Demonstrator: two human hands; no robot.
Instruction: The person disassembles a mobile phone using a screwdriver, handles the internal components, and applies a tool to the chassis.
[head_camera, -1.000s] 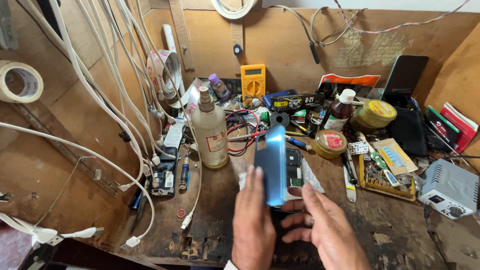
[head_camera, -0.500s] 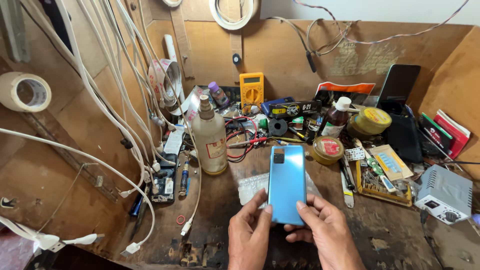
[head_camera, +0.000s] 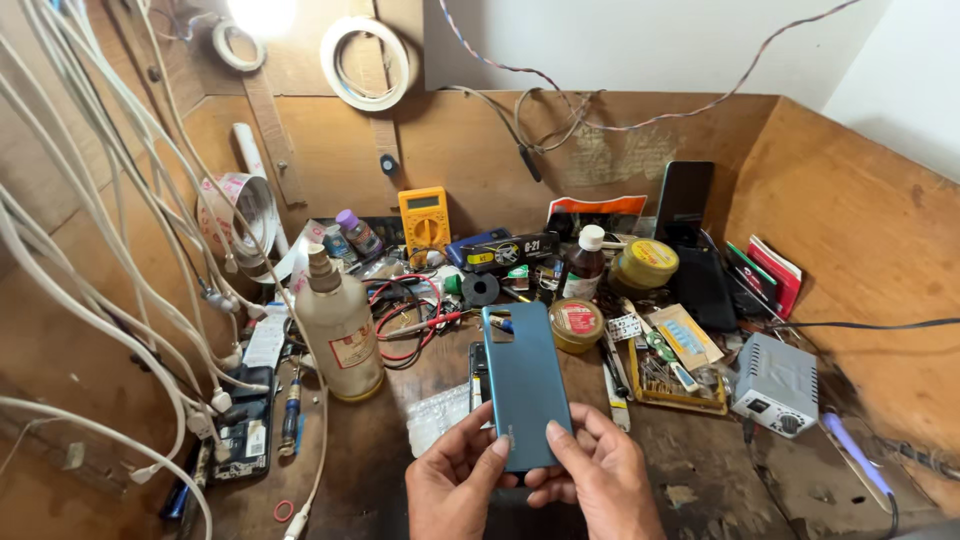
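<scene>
A blue-green phone back cover (head_camera: 522, 378) is held upright-tilted above the wooden workbench (head_camera: 700, 470), its outer side facing me and its camera cut-out at the top left. My left hand (head_camera: 455, 483) grips its lower left edge with thumb and fingers. On the lower right edge sits my right hand (head_camera: 597, 477), thumb laid on the cover's face. Behind the cover, the dark edge of an opened phone (head_camera: 478, 374) lies on the bench, mostly hidden.
A beige plastic bottle (head_camera: 338, 332) stands left of the cover. A yellow multimeter (head_camera: 423, 218), a round tin (head_camera: 576, 324), a tray of small tools (head_camera: 672, 378) and a grey box (head_camera: 775, 383) crowd the back and right. White cables (head_camera: 130, 300) hang at left.
The cover has turned from edge-on to face-on toward me and now sits lower. Both hands have closed on its bottom edge. The view has tilted upward.
</scene>
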